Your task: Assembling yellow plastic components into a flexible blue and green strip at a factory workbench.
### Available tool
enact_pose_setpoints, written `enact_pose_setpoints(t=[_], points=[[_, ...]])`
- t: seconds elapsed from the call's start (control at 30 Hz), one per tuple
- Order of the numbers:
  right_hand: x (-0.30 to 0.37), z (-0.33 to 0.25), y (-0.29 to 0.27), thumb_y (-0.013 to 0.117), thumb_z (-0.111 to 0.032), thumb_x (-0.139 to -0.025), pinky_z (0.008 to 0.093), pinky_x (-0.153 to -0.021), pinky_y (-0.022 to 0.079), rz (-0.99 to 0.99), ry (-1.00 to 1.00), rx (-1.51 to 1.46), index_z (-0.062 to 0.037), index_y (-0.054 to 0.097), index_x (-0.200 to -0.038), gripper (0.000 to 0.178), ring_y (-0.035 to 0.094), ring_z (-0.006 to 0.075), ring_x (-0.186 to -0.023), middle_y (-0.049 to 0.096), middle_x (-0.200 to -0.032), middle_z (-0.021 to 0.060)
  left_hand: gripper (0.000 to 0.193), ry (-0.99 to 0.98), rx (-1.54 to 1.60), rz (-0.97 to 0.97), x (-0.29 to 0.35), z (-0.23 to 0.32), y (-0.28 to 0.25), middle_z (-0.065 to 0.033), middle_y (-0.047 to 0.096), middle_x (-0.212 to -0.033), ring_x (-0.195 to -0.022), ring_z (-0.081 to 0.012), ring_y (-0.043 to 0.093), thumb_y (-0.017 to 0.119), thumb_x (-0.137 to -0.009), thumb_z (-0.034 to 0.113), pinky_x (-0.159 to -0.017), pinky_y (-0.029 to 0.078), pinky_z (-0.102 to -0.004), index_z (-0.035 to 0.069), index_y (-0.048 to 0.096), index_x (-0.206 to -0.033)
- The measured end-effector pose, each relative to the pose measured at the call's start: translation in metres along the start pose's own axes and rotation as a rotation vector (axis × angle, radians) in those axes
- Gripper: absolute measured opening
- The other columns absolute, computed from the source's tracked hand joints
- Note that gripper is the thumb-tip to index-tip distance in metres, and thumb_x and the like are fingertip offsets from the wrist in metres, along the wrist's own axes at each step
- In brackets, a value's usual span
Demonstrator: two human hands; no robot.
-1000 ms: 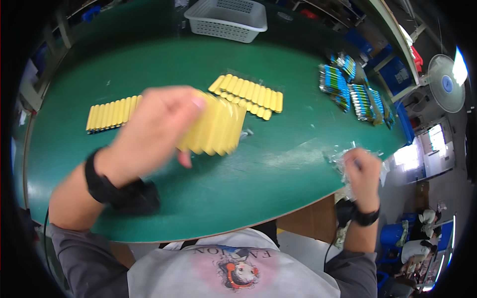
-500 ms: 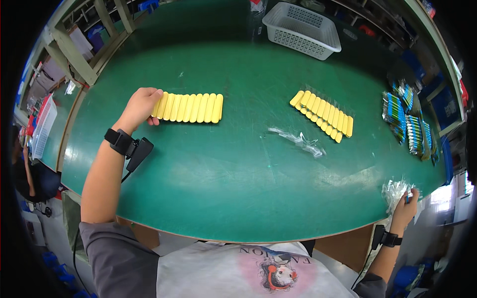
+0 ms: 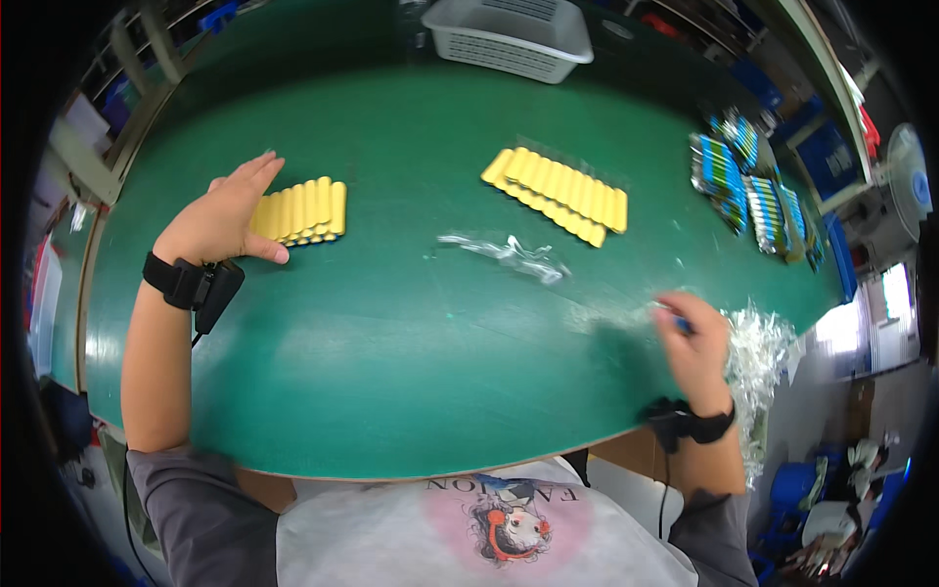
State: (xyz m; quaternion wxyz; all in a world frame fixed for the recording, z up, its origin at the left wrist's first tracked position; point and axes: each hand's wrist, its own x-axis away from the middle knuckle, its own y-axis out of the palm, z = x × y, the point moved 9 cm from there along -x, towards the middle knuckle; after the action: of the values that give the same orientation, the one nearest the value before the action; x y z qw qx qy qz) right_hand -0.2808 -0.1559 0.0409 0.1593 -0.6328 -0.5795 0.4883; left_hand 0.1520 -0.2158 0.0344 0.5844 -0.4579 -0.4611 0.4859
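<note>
My left hand (image 3: 220, 217) lies over the left end of a stacked row of flat yellow round-ended strips (image 3: 315, 207), fingers stretched out and thumb spread along the near side. It covers part of that row. Dark blue shows along the strips' lower edge. Over the right part of the table, my right hand (image 3: 696, 347) is closed, its fingers curled around a small dark blue thing whose kind is hidden. Between the hands, farther back, a second slanting group of yellow strips (image 3: 562, 194) rests in overlapping rows. Nearer lies a crumpled clear plastic wrapper (image 3: 509, 256).
A heap of shiny clear plastic (image 3: 758, 352) hangs over the right table edge, beside my right forearm. Behind it lie several blue-and-silver wrapped packs (image 3: 719, 181). At the back of the green table (image 3: 391, 342) stands a grey perforated basket (image 3: 509, 59).
My left hand has loosened from the left row and spread open over it. From the plastic heap at the right edge, my right hand has moved left over the table. The view has shifted.
</note>
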Motion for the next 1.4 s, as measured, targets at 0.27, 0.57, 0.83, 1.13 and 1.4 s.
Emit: enact_pose_setpoints(t=[0.27,0.57,0.83,1.13,1.4], points=[[-0.078,-0.109,0.153,0.065,-0.024,-0.075,0.0379,-0.062,0.047,-0.272,-0.403,0.089,-0.0069,0.061,-0.09,0.023,0.059,0.0285,-0.07,0.059,-0.076,0.0093,0.067,0.108,0.255,-0.001,-0.028,0.018,0.014,-0.0145,0.06,-0.105,-0.099,-0.0301,0.056,0.08,-0.053,0.007,-0.085,0.044,-0.0354,0.001,0.052,-0.114],[-0.078,-0.077,0.071,0.056,-0.008,-0.086,0.0268,-0.064,0.046,0.248,-0.172,-0.461,-0.0005,0.059,-0.089,0.009,0.058,0.013,-0.07,0.062,-0.076,0.006,0.065,0.107,0.352,-0.045,-0.029,0.007,0.016,-0.0128,0.061,-0.102,-0.097,-0.028,0.057,0.079,-0.055,0.01,-0.086,0.044,-0.0344,0.003,0.052,-0.113],[-0.078,-0.123,0.155,0.064,-0.027,-0.078,0.037,-0.062,0.047,-0.213,-0.449,0.087,-0.004,0.058,-0.081,0.024,0.056,0.0269,-0.07,0.054,-0.067,0.0081,0.068,0.071,0.193,-0.034,-0.033,0.015,0.017,-0.0098,0.058,-0.111,-0.104,-0.0329,0.05,0.08,-0.057,0.022,-0.089,0.043,-0.0399,0.011,0.052,-0.117],[-0.097,-0.092,0.048,0.06,-0.004,-0.079,0.0267,-0.056,0.045,0.158,-0.139,-0.426,-0.0014,0.061,-0.08,0.003,0.059,0.0157,-0.062,0.06,-0.067,0.0109,0.061,0.01,0.164,-0.009,-0.026,0.017,0.013,-0.0117,0.058,-0.104,-0.099,-0.0299,0.053,0.077,-0.058,0.014,-0.088,0.042,-0.0371,0.006,0.05,-0.113],[-0.076,-0.129,0.156,0.058,-0.004,-0.074,0.0374,-0.061,0.047,-0.149,-0.42,-0.011,-0.0064,0.053,-0.109,0.036,0.057,0.0275,-0.068,0.054,-0.074,0.0101,0.058,0.054,0.309,-0.065,-0.026,0.025,0.017,-0.0136,0.059,-0.095,-0.092,-0.0304,0.056,0.075,-0.061,0.012,-0.081,0.043,-0.0366,0.008,0.044,-0.11]])
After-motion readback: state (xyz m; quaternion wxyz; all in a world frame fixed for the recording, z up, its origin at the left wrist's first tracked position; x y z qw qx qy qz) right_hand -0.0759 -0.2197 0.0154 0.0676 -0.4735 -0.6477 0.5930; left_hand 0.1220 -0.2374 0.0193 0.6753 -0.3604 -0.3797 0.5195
